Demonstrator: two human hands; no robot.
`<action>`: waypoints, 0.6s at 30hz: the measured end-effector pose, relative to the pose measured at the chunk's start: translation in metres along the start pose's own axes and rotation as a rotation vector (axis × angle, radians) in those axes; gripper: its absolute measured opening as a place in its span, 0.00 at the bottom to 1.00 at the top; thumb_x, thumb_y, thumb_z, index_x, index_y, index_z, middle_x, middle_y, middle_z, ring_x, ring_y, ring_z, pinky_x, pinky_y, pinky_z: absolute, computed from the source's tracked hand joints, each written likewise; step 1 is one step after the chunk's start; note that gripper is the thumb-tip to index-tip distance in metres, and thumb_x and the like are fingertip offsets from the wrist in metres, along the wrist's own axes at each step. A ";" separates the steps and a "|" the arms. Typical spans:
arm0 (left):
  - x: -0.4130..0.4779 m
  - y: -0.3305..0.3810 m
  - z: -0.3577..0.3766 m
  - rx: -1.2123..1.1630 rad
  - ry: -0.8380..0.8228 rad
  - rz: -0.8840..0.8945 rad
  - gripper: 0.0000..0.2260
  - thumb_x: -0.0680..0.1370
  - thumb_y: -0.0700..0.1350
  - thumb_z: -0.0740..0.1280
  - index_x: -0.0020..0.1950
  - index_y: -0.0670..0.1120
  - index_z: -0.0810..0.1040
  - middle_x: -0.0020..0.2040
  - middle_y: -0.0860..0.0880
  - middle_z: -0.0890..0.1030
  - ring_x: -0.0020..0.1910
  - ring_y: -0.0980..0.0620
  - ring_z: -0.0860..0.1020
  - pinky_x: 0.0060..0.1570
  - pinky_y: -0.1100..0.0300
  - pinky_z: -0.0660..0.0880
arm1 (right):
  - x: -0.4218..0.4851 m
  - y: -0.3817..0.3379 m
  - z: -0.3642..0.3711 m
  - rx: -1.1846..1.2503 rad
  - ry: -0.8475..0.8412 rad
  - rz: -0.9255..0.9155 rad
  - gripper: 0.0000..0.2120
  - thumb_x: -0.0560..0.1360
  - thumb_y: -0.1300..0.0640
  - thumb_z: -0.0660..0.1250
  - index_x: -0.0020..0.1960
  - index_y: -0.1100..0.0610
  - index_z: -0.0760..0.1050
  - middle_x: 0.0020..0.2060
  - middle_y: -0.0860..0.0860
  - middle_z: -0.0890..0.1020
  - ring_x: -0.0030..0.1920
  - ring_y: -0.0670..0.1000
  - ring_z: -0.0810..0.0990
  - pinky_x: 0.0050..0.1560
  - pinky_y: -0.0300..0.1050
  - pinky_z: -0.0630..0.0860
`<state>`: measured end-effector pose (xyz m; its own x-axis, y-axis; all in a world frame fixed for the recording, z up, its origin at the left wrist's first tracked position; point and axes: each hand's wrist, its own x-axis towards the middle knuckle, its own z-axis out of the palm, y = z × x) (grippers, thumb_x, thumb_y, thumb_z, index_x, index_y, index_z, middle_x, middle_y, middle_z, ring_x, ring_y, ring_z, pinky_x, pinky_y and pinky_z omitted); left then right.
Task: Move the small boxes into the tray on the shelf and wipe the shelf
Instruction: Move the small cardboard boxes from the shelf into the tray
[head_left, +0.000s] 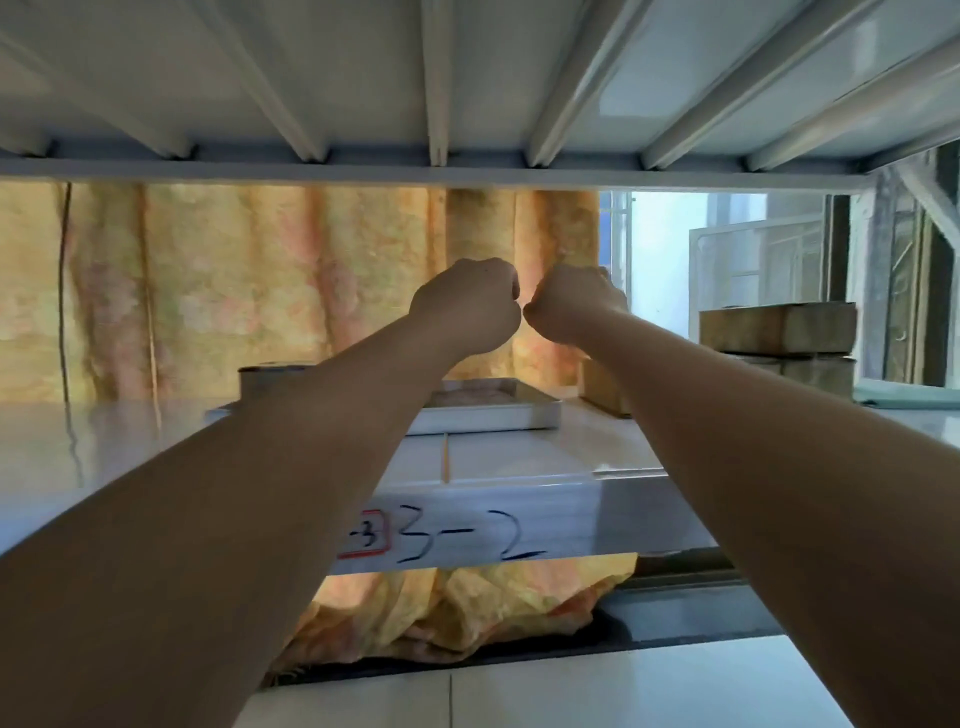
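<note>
None of the small boxes (776, 328) shows in the tray (488, 418) yet, so the task looks barely begun. A stack of them sits at the right end of the shelf (519, 457), and one more stands just behind the right forearm, near the tray's right corner. The tray lies at the middle of the shelf, partly hidden by the left forearm. Wiping also seems still to come. A pale green sheet (909, 397) at the far right may be a cloth, but that is unclear. The left hand (467, 306) and right hand (571, 309) are raised above the tray, knuckles almost touching. Their fingers (514, 291) are curled into fists with nothing visible in them. The stack lies well to their right and lower down, and the nearer box is just below the right fist.
</note>
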<state>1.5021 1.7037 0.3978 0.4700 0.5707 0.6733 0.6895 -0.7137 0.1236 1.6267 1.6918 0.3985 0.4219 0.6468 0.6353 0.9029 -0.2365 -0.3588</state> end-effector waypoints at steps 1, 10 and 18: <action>0.003 0.013 0.006 -0.034 -0.005 -0.023 0.15 0.76 0.41 0.58 0.62 0.48 0.76 0.62 0.47 0.77 0.56 0.45 0.77 0.56 0.52 0.76 | 0.003 0.014 -0.006 -0.029 -0.001 0.007 0.07 0.73 0.57 0.59 0.49 0.57 0.72 0.55 0.57 0.78 0.68 0.59 0.66 0.59 0.52 0.70; 0.043 0.123 0.069 -0.073 -0.034 -0.159 0.11 0.74 0.43 0.61 0.54 0.44 0.78 0.51 0.47 0.80 0.48 0.46 0.78 0.50 0.55 0.77 | 0.035 0.148 -0.054 -0.345 0.069 -0.008 0.14 0.73 0.55 0.59 0.57 0.56 0.73 0.63 0.57 0.72 0.72 0.61 0.55 0.69 0.58 0.59; 0.073 0.162 0.088 0.009 -0.187 -0.230 0.21 0.79 0.55 0.59 0.62 0.41 0.75 0.55 0.43 0.78 0.56 0.44 0.76 0.49 0.57 0.70 | 0.061 0.203 -0.079 -0.351 -0.059 0.179 0.27 0.73 0.47 0.60 0.70 0.52 0.64 0.69 0.56 0.65 0.72 0.62 0.54 0.69 0.59 0.56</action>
<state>1.6966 1.6650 0.4029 0.3940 0.7826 0.4820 0.7939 -0.5540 0.2506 1.8416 1.6257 0.4184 0.5793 0.6107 0.5398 0.7926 -0.5766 -0.1982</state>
